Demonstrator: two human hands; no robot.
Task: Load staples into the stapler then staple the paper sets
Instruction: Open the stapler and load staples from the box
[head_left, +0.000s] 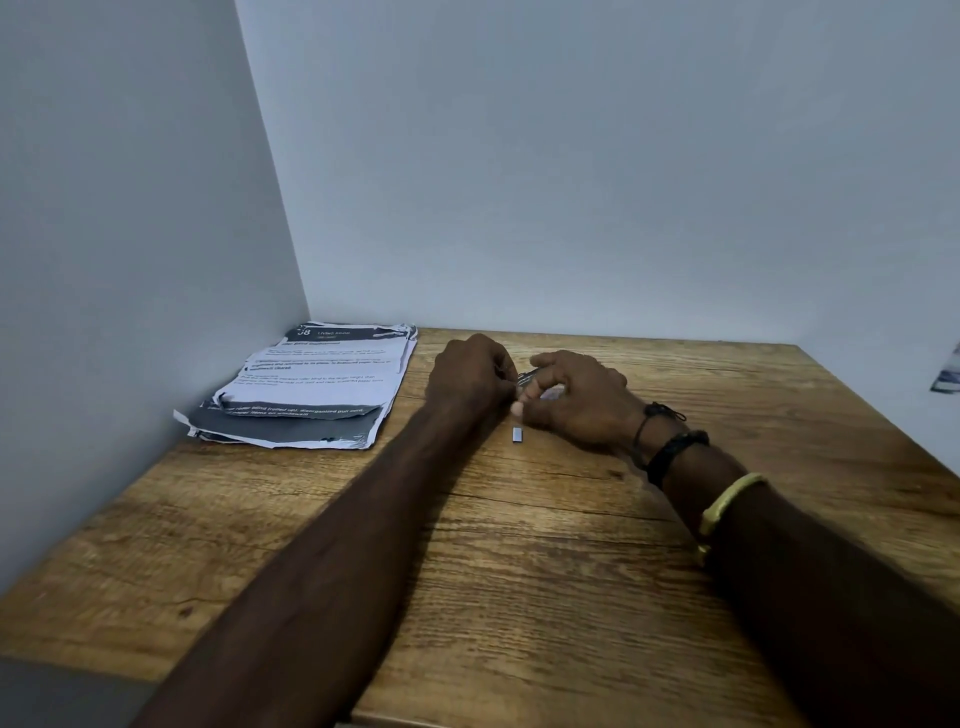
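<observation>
My left hand (470, 376) and my right hand (582, 397) meet over the far middle of the wooden table (519, 571). Between their fingertips shows a small metal stapler (527, 378), mostly hidden by the fingers; both hands hold it. A short silvery strip of staples (517, 434) lies on the table just below the hands, touching neither. A stack of printed paper sets (311, 387) with torn edges lies in the far left corner, left of my left hand.
White walls close the table on the left and at the back. At the right edge of the view a scrap of printed paper (946, 371) shows against the wall. Bracelets sit on my right wrist (670, 452).
</observation>
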